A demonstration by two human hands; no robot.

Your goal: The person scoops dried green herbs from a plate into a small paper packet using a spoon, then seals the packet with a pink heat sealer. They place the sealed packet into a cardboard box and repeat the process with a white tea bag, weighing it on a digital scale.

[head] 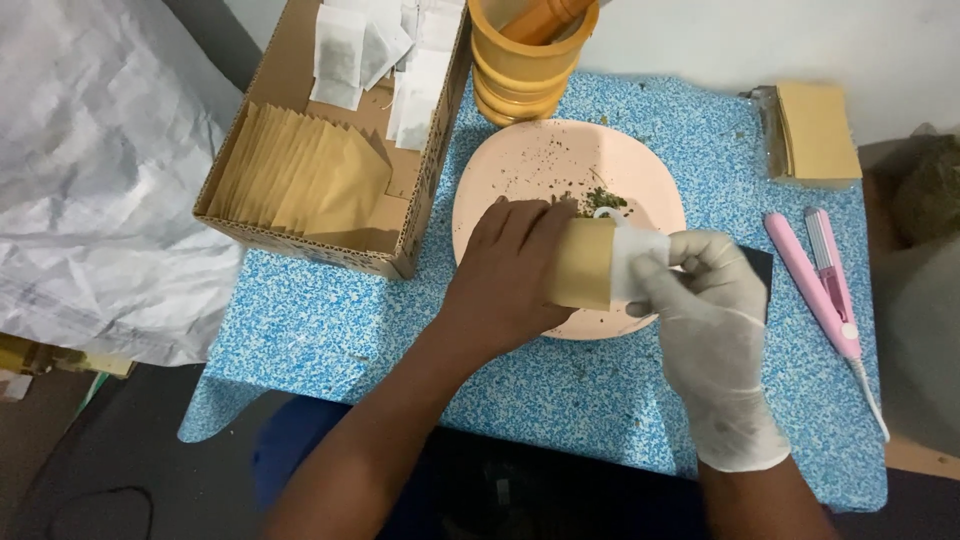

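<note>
My left hand (pixel 510 270) is bare and holds a small brown paper envelope (pixel 585 262) over the pink plate (pixel 520 165). My right hand (pixel 705 300) wears a white glove and pinches a white tea-bag sachet (pixel 635 255) that sticks partway out of the envelope's open end. A little heap of dried green herb (pixel 598 200) lies on the plate just behind the envelope, with crumbs scattered across the plate.
A cardboard box (pixel 300 60) at the left holds a row of brown envelopes (pixel 300 180) and loose white sachets (pixel 380 55). A yellow mortar with pestle (pixel 530 55) stands behind the plate. A stack of brown envelopes (pixel 815 130) and a pink hair-straightener-style sealer (pixel 825 285) lie at the right on the blue speckled mat (pixel 330 320).
</note>
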